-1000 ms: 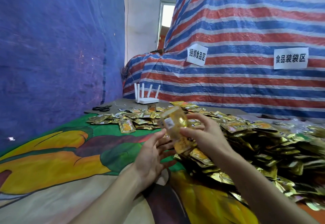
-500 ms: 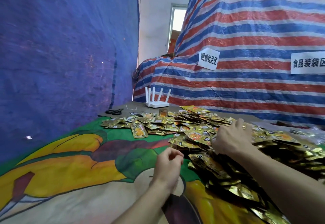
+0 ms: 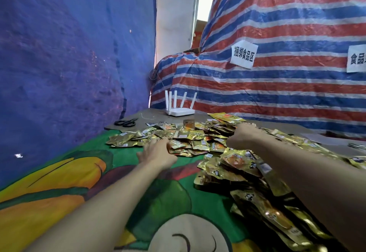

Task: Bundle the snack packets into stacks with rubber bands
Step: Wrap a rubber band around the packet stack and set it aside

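The snack packets (image 3: 198, 142) lie in a big shiny gold heap on the bench (image 3: 150, 117), loose and mixed up, from the middle over to the right side. The left hand (image 3: 156, 153) is at the near edge of the heap. Its fingers are stretched out and the tips touch the packets, so its grip is spread and holds nothing. The right hand (image 3: 242, 136) sits deeper in the heap, on top of the packets. Its fingers are hidden behind the back of the hand, so I cannot tell if its grip is spread or pinching a packet. The step looks like gathering packets for a new stack. To do it well, I would pull a few flat ones out, turn them all the same way and line up the edges on the bright picture cloth (image 3: 89, 172). The packets look slippery, so the stack needs a firm squeeze. I can see no rubber band, so one must be found first. Black scissors (image 3: 125, 123) and a white router (image 3: 180, 111) sit at the far end.
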`<act>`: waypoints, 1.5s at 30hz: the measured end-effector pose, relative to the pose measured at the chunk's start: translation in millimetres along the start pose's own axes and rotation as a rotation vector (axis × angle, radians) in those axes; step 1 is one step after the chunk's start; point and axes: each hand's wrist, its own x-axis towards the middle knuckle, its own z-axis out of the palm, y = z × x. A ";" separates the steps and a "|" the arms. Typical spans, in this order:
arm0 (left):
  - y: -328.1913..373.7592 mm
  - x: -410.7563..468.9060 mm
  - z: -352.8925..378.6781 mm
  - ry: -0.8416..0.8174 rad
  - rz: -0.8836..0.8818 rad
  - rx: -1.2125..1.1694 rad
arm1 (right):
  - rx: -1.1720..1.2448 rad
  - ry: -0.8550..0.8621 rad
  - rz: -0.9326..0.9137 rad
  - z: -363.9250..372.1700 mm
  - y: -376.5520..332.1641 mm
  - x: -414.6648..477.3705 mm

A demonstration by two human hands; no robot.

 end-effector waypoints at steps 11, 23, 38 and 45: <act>-4.0 76.5 50.1 -0.086 -0.078 0.140 | -0.127 -0.256 0.071 62.4 23.3 98.9; -6.1 64.0 50.2 0.120 0.233 0.446 | -0.178 -0.181 0.109 54.0 26.4 108.9; -23.6 22.6 -3.4 0.273 0.261 -0.284 | -0.160 -0.246 0.076 48.2 29.4 97.2; -30.0 -11.3 -10.4 0.151 0.340 -0.491 | -0.021 -0.041 -0.053 32.6 24.7 84.1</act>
